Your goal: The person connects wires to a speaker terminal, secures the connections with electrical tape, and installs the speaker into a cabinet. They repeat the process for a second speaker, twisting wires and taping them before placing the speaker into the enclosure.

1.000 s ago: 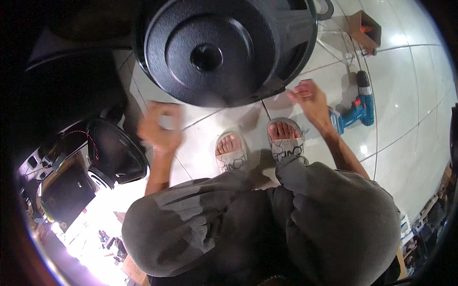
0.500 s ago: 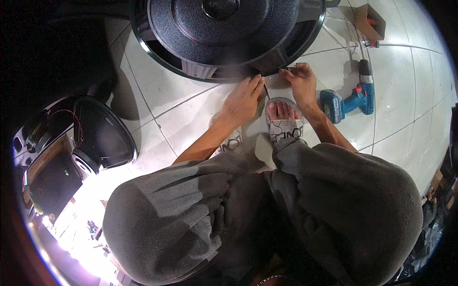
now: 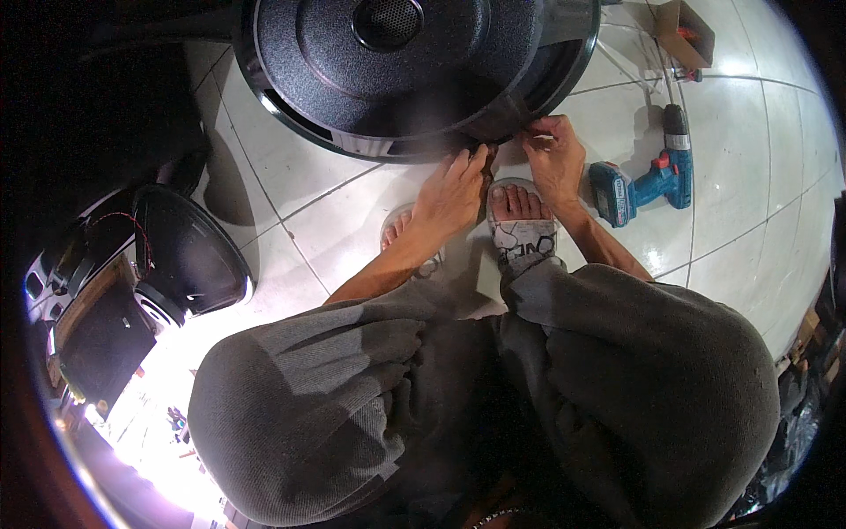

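A large rounded black housing [image 3: 291, 79], glossy at its rim, with a small perforated mesh disc [image 3: 388, 24] in its raised centre, stands on the floor before me. At its near edge my left hand [image 3: 451, 185] has its fingers bent close together, tips against the rim. Just to the right, my right hand [image 3: 555, 163] pinches at the same rim with thumb and forefinger. Whatever lies between the fingertips of either hand is too small or hidden to make out.
A blue cordless drill [image 3: 654, 181] lies on the white tiles to the right. Behind it sits a small open cardboard box [image 3: 683, 40]. At left are a black speaker-like shell [image 3: 194, 251] and a thin red wire [image 3: 141, 225]. My sandalled feet [image 3: 524, 229] are below my hands.
The housing has tilted or shifted slightly toward me and left. My left fingers have curled more at the rim. My right fingertips, which held a small dark piece, now meet the rim.
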`<state>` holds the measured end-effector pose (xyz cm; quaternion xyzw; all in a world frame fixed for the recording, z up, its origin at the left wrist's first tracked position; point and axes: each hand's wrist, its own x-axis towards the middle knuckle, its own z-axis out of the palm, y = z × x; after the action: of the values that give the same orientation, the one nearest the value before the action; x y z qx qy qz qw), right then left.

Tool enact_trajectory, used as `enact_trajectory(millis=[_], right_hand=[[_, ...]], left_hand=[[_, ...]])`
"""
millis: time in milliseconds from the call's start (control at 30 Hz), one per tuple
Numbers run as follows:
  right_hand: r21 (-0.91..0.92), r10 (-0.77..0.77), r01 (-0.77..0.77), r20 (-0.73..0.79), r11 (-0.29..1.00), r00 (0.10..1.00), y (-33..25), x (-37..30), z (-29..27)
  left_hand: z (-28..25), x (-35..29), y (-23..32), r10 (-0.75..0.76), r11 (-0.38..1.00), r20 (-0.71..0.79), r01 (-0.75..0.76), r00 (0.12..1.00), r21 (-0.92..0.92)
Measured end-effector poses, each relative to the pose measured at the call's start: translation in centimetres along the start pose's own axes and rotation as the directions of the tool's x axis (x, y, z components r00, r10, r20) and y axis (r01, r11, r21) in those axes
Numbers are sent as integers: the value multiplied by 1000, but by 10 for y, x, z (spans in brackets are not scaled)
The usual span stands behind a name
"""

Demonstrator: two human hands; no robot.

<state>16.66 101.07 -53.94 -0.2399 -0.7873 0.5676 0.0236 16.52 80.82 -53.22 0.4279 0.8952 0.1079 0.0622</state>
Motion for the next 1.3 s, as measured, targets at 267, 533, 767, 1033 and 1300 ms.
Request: enact_trajectory(millis=[267, 533, 767, 1033, 1300], right_hand=[[-315, -156, 108, -134, 943, 979, -10, 9, -7], [178, 127, -213, 402, 961, 907, 10, 56, -38], [-43, 108, -99, 472, 994, 875, 6, 63, -42], [-77, 362, -371, 468, 925, 806, 7, 60, -47], [-271, 533, -463, 520, 844, 667, -19, 70, -63]], left_hand=[[-6, 4, 5, -108, 984, 29, 111, 994, -137], [3, 8, 7, -99, 995, 130, 98, 987, 10], [-34, -3, -23, 156, 981, 68, -146, 985, -125], [-68, -25, -48, 95, 960, 94, -66, 991, -274], [-61, -43, -51, -30, 833, -61, -9, 998, -553]])
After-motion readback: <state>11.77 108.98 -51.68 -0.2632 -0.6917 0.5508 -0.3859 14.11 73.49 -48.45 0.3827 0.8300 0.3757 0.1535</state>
